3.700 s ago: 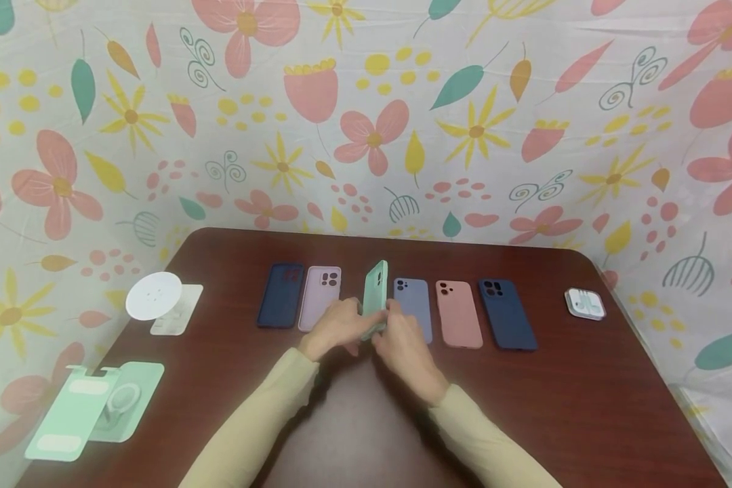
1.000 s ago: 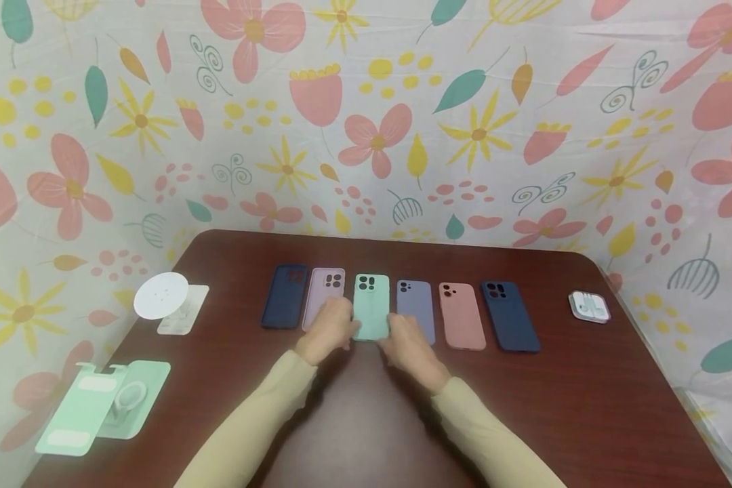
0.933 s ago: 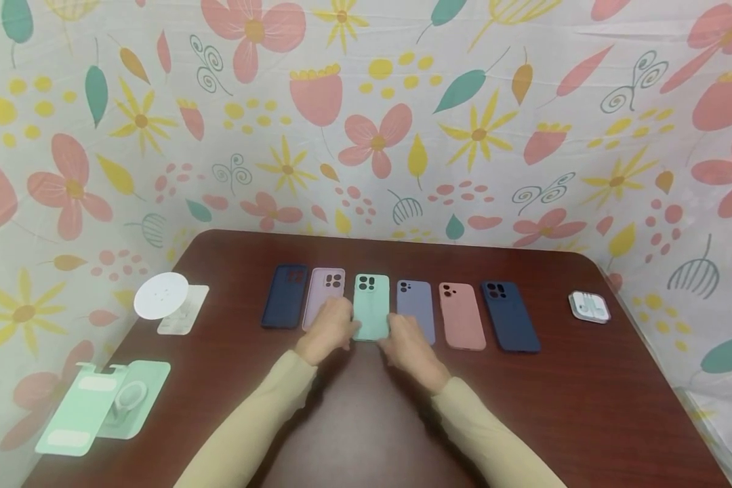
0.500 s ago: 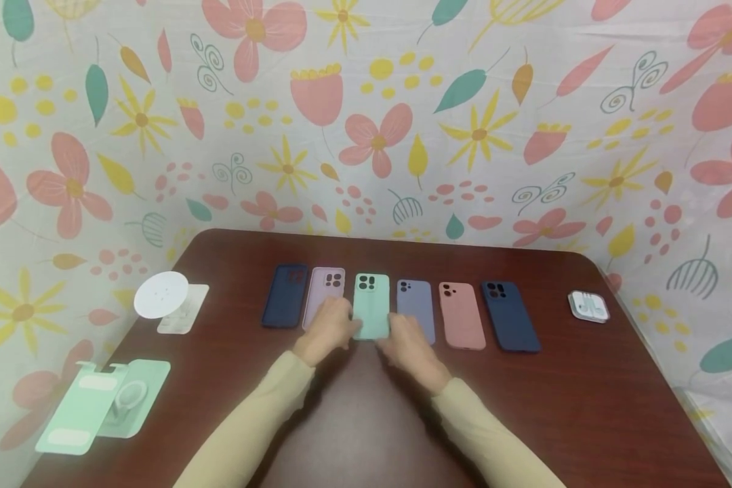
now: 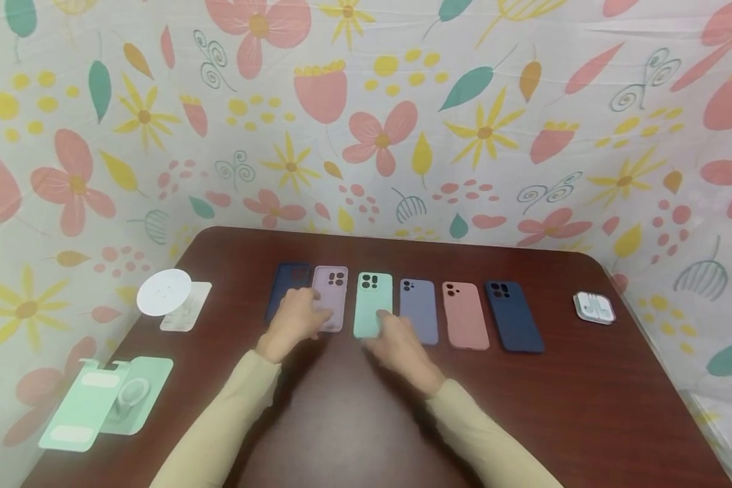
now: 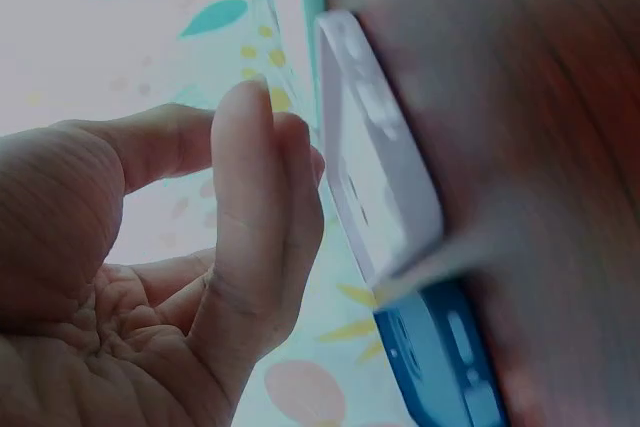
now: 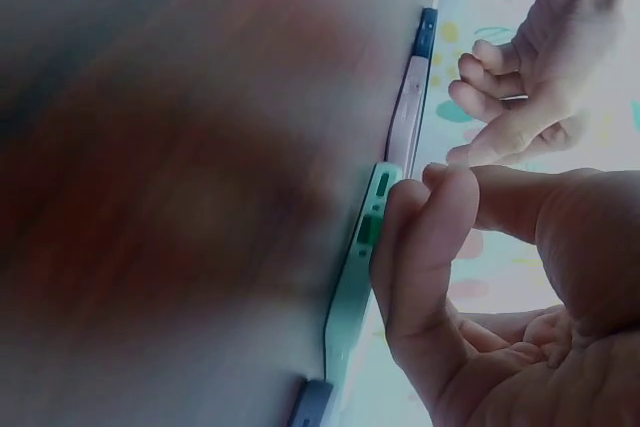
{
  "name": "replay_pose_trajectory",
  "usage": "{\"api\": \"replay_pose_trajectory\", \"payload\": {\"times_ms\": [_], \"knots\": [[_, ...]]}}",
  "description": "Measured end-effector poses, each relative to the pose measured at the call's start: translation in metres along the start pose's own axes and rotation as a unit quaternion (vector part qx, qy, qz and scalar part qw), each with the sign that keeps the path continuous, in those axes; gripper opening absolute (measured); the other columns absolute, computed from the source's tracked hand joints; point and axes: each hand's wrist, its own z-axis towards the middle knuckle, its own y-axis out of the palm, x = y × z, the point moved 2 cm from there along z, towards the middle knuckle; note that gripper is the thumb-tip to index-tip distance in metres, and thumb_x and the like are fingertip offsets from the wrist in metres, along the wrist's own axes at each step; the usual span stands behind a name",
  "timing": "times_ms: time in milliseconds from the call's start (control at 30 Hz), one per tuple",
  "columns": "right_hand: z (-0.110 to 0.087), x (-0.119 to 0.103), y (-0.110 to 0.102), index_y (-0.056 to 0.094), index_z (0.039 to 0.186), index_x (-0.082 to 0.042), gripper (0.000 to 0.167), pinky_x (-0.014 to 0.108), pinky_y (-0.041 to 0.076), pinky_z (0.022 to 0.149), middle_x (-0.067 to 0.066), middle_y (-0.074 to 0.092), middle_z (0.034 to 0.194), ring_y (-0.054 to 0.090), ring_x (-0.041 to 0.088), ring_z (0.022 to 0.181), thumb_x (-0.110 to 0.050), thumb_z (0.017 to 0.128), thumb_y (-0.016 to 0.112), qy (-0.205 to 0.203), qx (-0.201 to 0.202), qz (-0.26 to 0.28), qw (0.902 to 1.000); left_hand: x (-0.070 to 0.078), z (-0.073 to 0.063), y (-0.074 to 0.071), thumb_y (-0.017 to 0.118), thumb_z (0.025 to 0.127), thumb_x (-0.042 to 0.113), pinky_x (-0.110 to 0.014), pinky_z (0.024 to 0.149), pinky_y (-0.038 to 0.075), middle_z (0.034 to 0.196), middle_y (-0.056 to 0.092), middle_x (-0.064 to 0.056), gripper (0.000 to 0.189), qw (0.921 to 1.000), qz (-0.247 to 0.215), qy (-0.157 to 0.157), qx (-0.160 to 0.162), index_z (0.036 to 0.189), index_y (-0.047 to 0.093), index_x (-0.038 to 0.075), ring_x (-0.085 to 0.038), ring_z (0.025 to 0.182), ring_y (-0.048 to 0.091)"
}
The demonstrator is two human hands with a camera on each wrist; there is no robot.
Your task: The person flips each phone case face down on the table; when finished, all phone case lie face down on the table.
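A mint phone case (image 5: pixel 369 305) lies flat on the table, upright in a row of cases. My right hand (image 5: pixel 399 349) is over its lower right corner, fingers loosely bent and holding nothing; the right wrist view has the fingertips close beside the mint case (image 7: pixel 350 292). To the left, my left hand (image 5: pixel 291 322) hovers by the lilac phone case (image 5: pixel 337 295), with thumb and fingers loosely curved around nothing. Its raised rim and hollow inside show on the lilac case (image 6: pixel 390 167) in the left wrist view. Behind the left hand, a navy case (image 5: pixel 293 274) is partly hidden.
Right of the mint case lie a blue-lavender case (image 5: pixel 419 315), a pink case (image 5: pixel 466 318) and another navy case (image 5: pixel 515 318). A boxed pair of earphones (image 5: pixel 594 308) is farther right. At left stand a white stand (image 5: pixel 165 293) and a mint stand (image 5: pixel 85 410).
The mint case, earlier tilted up between both hands, now lies flat in the row. My left hand has left its edge and moved left; the right has shifted slightly left over its lower end.
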Motion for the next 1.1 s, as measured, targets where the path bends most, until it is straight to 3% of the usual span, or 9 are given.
{"api": "replay_pose_trajectory", "payload": {"times_ms": [100, 233, 433, 600, 767, 933, 1100], "knots": [[0.008, 0.007, 0.013, 0.055, 0.148, 0.013, 0.072, 0.028, 0.054, 0.055, 0.003, 0.067, 0.068, 0.063, 0.012, 0.052, -0.019, 0.09, 0.084, -0.031, -0.003, -0.006, 0.9995, -0.009, 0.0, -0.006, 0.074, 0.094, 0.021, -0.036, 0.081, 0.065, 0.099, 0.081, -0.019, 0.057, 1.0, 0.002, 0.009, -0.003, 0.142, 0.064, -0.007, -0.009, 0.05, 0.072], [0.007, -0.008, 0.017, 0.052, 0.149, 0.015, 0.074, 0.03, 0.055, 0.057, 0.003, 0.066, 0.064, 0.063, 0.012, 0.051, -0.02, 0.092, 0.084, -0.045, -0.022, 0.002, 0.9987, -0.02, -0.002, -0.014, 0.081, 0.092, 0.024, -0.036, 0.078, 0.065, 0.078, 0.078, -0.01, 0.061, 0.9997, 0.005, 0.008, -0.023, 0.142, 0.064, -0.007, -0.012, 0.05, 0.072], [0.003, -0.036, 0.017, 0.051, 0.151, 0.013, 0.072, 0.026, 0.056, 0.059, 0.002, 0.066, 0.061, 0.063, 0.011, 0.047, -0.014, 0.093, 0.085, -0.021, -0.044, 0.018, 0.9986, -0.026, -0.004, -0.021, 0.086, 0.089, 0.024, -0.046, 0.104, 0.06, 0.061, 0.073, -0.004, 0.079, 0.996, 0.033, -0.008, -0.083, 0.153, 0.052, -0.007, -0.014, 0.053, 0.074], [0.008, -0.044, 0.025, 0.053, 0.148, 0.015, 0.066, 0.025, 0.057, 0.053, 0.005, 0.068, 0.061, 0.065, 0.013, 0.046, -0.009, 0.094, 0.082, -0.002, -0.067, 0.029, 0.9974, -0.028, -0.001, -0.017, 0.09, 0.088, 0.017, -0.046, 0.104, 0.062, 0.08, 0.08, -0.012, 0.084, 0.9935, 0.028, -0.012, -0.11, 0.156, 0.048, -0.01, -0.015, 0.055, 0.076], [0.015, -0.047, 0.033, 0.064, 0.126, 0.013, 0.044, 0.028, 0.058, 0.053, 0.007, 0.069, 0.064, 0.068, 0.016, 0.047, -0.01, 0.094, 0.083, 0.014, -0.079, 0.028, 0.9964, -0.038, 0.01, -0.009, 0.093, 0.084, 0.013, -0.039, 0.09, 0.067, 0.107, 0.081, -0.028, 0.087, 0.9935, 0.024, -0.011, -0.111, 0.154, 0.049, -0.013, -0.017, 0.054, 0.076], [0.03, -0.033, 0.049, 0.069, 0.104, 0.0, 0.021, 0.027, 0.057, 0.048, 0.004, 0.068, 0.058, 0.067, 0.014, 0.042, -0.009, 0.092, 0.083, 0.017, -0.085, 0.036, 0.9956, -0.057, 0.028, 0.005, 0.094, 0.081, 0.013, -0.036, 0.075, 0.067, 0.112, 0.079, -0.031, 0.088, 0.9929, 0.028, -0.008, -0.115, 0.153, 0.05, -0.013, -0.02, 0.054, 0.076], [0.045, -0.015, 0.066, 0.071, 0.098, -0.007, 0.011, 0.028, 0.056, 0.044, -0.001, 0.066, 0.055, 0.065, 0.012, 0.038, -0.003, 0.089, 0.076, -0.008, -0.073, 0.026, 0.997, -0.065, 0.038, 0.012, 0.095, 0.079, 0.012, -0.035, 0.067, 0.066, 0.111, 0.08, -0.027, 0.088, 0.9926, 0.018, -0.013, -0.119, 0.154, 0.052, -0.008, -0.02, 0.054, 0.077]]}}
